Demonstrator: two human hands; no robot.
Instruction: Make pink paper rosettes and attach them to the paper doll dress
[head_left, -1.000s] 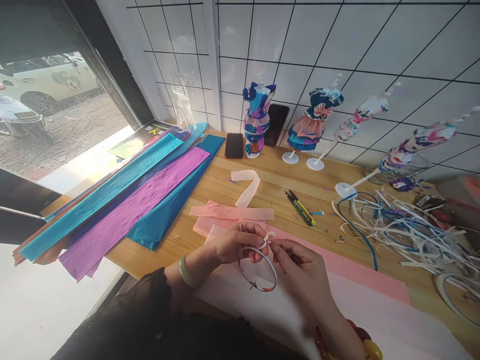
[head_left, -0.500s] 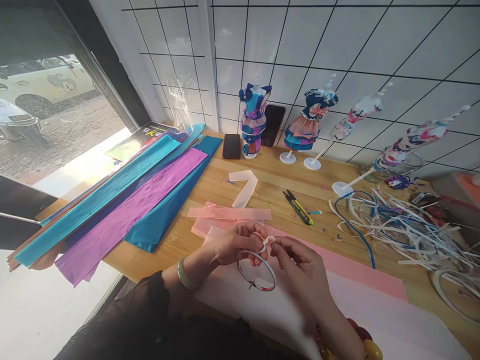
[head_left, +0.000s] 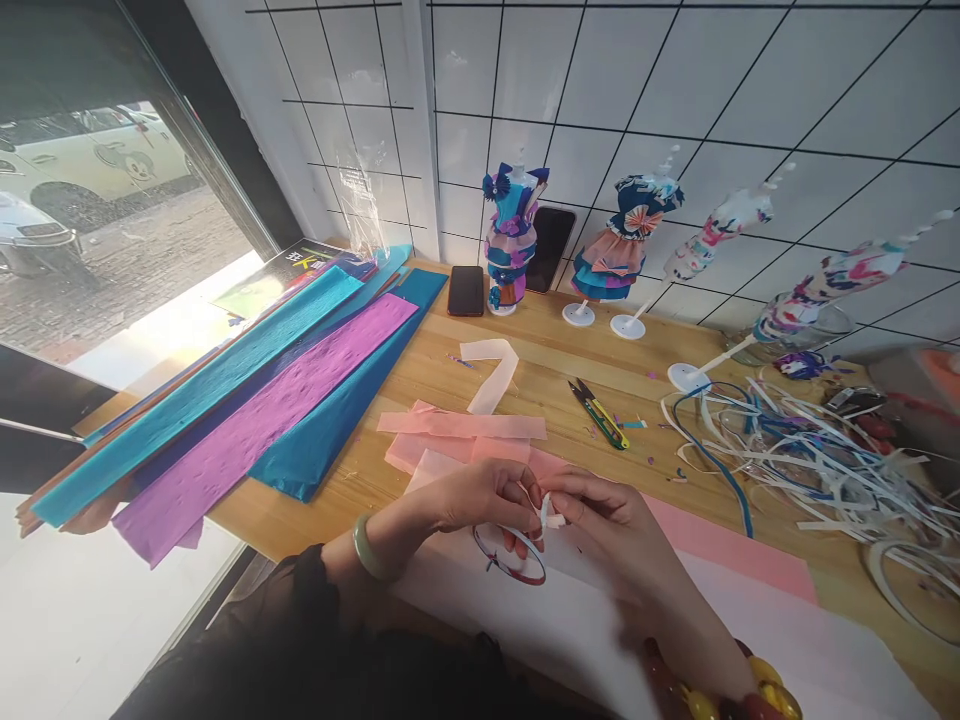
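Observation:
My left hand [head_left: 491, 500] is closed around a thin ring [head_left: 517, 578] that looks like a narrow, nearly used-up roll of tape. The ring hangs below its fingers, dark and reddish along the lower edge. My right hand [head_left: 607, 515] pinches a small pale pink paper piece [head_left: 553, 515] right beside the left fingertips. Both hands nearly meet over the large pink paper sheet [head_left: 735, 545]. Just beyond them lies a pink paper strip [head_left: 465, 427]. Farther back is a folded pale strip [head_left: 495, 370]. Fingers partly cover the small piece and the ring's top.
Yellow-handled thread snips [head_left: 600, 415] lie right of centre. Several small dress forms [head_left: 514, 235] stand along the wall, near a phone [head_left: 466, 292]. Long coloured crepe sheets [head_left: 270, 425] extend at the left. Tangled white strips [head_left: 817, 460] heap at the right.
My right hand has moved slightly down and closer against the left, with the pink piece between them. The ring has tilted flatter. The view has shifted slightly.

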